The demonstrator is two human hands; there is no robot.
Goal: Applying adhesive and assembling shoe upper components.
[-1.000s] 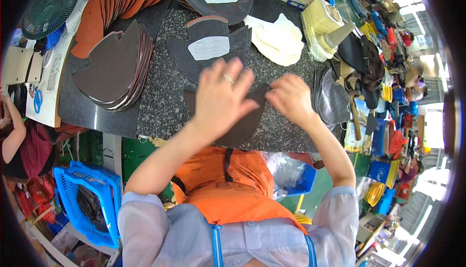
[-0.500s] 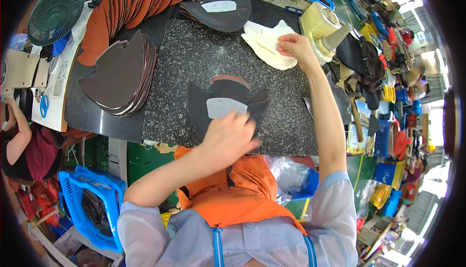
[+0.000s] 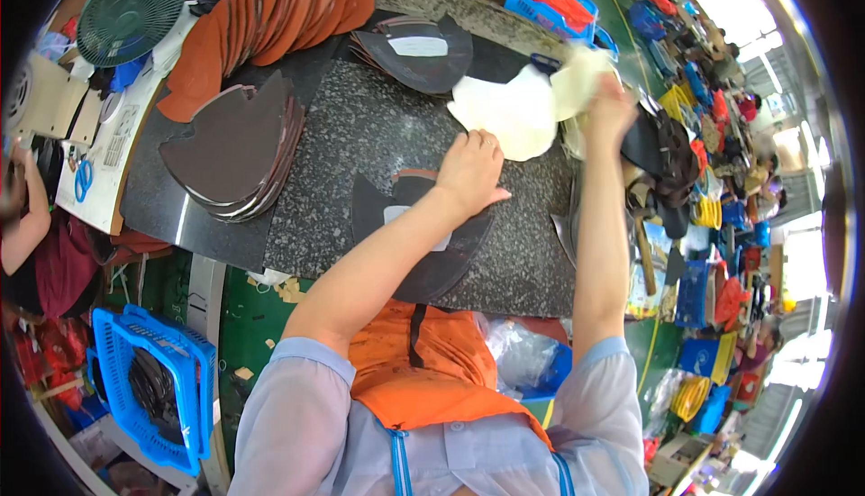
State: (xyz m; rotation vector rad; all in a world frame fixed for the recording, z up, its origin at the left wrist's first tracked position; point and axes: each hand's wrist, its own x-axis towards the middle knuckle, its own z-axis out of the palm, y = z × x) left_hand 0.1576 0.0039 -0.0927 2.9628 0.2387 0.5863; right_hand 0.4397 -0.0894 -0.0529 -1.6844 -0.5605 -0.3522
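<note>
A white-cream sheet [image 3: 509,113] with a curved outline lies on the speckled stone tabletop [image 3: 360,127]. My left hand [image 3: 473,167] rests at its lower left edge, fingers stretched forward and thumb apart. Beyond it, my right hand [image 3: 611,109] is raised and blurred, its fingers closed on what looks like a second pale cream sheet [image 3: 578,81]. Under my left forearm is a dark shaped piece [image 3: 446,266] with a whitish patch, partly hidden by the arm.
Dark cut pieces [image 3: 230,149] are stacked at the left, with a fanned row of reddish-brown pieces [image 3: 270,18] behind. Another dark stack [image 3: 419,50] sits at the back. A yellowish container [image 3: 575,140] is partly hidden by my right hand. A blue basket [image 3: 153,379] stands lower left.
My left hand has moved from the dark piece to the cream sheet's edge. My right hand has moved away to the right with a cream sheet. The whole view has shifted somewhat.
</note>
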